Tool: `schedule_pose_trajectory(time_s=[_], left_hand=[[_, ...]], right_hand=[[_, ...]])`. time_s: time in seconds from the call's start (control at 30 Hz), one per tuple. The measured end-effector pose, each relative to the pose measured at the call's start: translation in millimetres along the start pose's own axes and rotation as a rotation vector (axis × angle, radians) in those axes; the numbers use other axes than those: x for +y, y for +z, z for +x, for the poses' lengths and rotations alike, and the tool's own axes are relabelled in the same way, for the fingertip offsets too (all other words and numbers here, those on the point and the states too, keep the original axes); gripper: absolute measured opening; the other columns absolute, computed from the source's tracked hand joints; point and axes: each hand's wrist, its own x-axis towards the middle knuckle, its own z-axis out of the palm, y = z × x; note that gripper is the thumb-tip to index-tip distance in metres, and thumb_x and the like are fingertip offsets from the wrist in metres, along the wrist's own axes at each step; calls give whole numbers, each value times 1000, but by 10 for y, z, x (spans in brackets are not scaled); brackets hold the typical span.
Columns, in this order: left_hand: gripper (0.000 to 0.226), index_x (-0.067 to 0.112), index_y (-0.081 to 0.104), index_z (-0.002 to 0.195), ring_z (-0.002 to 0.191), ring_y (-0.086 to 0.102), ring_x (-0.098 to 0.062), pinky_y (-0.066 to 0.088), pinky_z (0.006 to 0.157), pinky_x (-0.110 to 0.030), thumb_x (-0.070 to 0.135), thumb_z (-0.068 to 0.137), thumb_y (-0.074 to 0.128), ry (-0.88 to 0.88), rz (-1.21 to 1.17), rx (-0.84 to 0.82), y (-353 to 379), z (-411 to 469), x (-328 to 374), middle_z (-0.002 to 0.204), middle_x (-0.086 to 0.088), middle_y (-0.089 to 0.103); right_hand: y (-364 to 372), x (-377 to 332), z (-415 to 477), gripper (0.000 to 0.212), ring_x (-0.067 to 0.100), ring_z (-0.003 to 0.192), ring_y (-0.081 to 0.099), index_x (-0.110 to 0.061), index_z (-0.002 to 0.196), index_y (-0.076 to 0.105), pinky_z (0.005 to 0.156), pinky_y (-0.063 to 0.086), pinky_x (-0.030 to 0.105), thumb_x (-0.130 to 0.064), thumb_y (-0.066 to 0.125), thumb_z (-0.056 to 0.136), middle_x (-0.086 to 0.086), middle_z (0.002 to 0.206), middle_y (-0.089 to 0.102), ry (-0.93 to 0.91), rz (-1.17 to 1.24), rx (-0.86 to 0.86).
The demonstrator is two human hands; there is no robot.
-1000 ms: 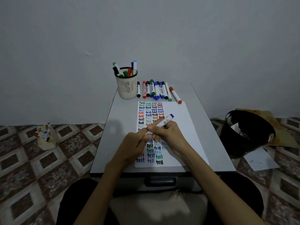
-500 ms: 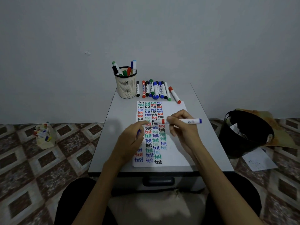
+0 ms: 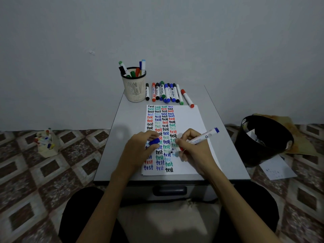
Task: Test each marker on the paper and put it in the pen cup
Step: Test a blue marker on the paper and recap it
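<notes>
A white sheet of paper (image 3: 189, 120) covered with coloured "test" words lies on the small grey table (image 3: 126, 120). My right hand (image 3: 194, 151) grips an uncapped white marker with a blue end (image 3: 203, 137), its tip down on the paper at the fourth column. My left hand (image 3: 138, 151) rests on the paper's left side and pinches the blue cap (image 3: 154, 141). A beige mesh pen cup (image 3: 134, 88) with several markers stands at the table's back left. A row of several capped markers (image 3: 166, 92) lies beside it on the right.
A black waste bin (image 3: 263, 139) with crumpled paper stands on the tiled floor to the right, a loose sheet (image 3: 277, 169) in front of it. A small holder with markers (image 3: 46, 142) sits on the floor to the left. A drawer handle (image 3: 169, 190) shows under the table's front edge.
The cap came off the marker and stays in my left hand. My right hand turned the marker and brought its tip down onto the paper.
</notes>
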Motion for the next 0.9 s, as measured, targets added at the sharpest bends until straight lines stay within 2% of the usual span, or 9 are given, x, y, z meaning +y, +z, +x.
schedule_pose_trajectory(time_s=[0.13, 0.27, 0.43, 0.57, 0.67, 0.77, 0.83, 0.9], left_hand=[[27, 17, 65, 104, 85, 62, -16, 54, 75, -38, 33, 84, 58, -3, 11, -22, 0, -5, -1, 97, -3, 68], [23, 17, 65, 104, 88, 60, -14, 54, 77, -37, 29, 85, 61, -18, -6, -31, 1, -6, 3, 99, 0, 66], [26, 19, 65, 104, 90, 58, -11, 52, 79, -31, 33, 84, 57, -42, -17, -42, -3, -9, 17, 100, 2, 66], [28, 18, 65, 103, 90, 57, -11, 49, 78, -27, 35, 83, 55, -49, -7, -53, -4, 3, 25, 101, 0, 67], [29, 16, 65, 104, 90, 58, -12, 50, 78, -29, 35, 83, 55, -55, -10, -60, -7, 2, 31, 101, -1, 67], [30, 16, 65, 104, 89, 58, -12, 50, 78, -29, 35, 83, 55, -56, -9, -60, -9, 1, 29, 101, -2, 67], [30, 17, 65, 104, 88, 56, -10, 49, 78, -27, 35, 83, 55, -61, -14, -62, -12, 1, 29, 101, 0, 66], [29, 17, 65, 104, 88, 55, -9, 49, 78, -27, 35, 83, 55, -58, -17, -64, -11, -1, 25, 100, 0, 66]], right_hand=[[-7, -2, 7, 24, 30, 52, 62, -3, 72, 52, 42, 46, 28, 3, 75, 76, 19, 67, 62, -18, 34, -39], [63, 57, -10, 35, 18, 36, 43, -5, 67, 41, 43, 39, 24, 10, 70, 78, 6, 48, 46, -39, -46, 39], [78, 96, -26, 37, 14, 43, 35, -8, 63, 36, 43, 33, 21, 18, 59, 76, 8, 54, 36, -50, -177, 66], [68, 128, -15, 37, 19, 52, 36, -12, 61, 37, 46, 33, 22, 11, 62, 73, 13, 59, 37, -74, -230, 78], [70, 155, -7, 31, 22, 61, 45, -11, 61, 37, 52, 39, 27, 2, 64, 68, 20, 64, 42, -62, -265, 47], [105, 168, -21, 29, 19, 66, 47, -10, 62, 36, 55, 42, 27, 3, 62, 68, 20, 66, 41, -80, -296, 41], [102, 175, -15, 28, 24, 70, 49, -8, 64, 34, 59, 44, 33, 1, 60, 68, 26, 69, 42, -93, -287, 48], [76, 176, -7, 27, 25, 67, 45, -8, 64, 35, 56, 41, 31, 2, 59, 70, 21, 66, 41, -93, -249, 54]])
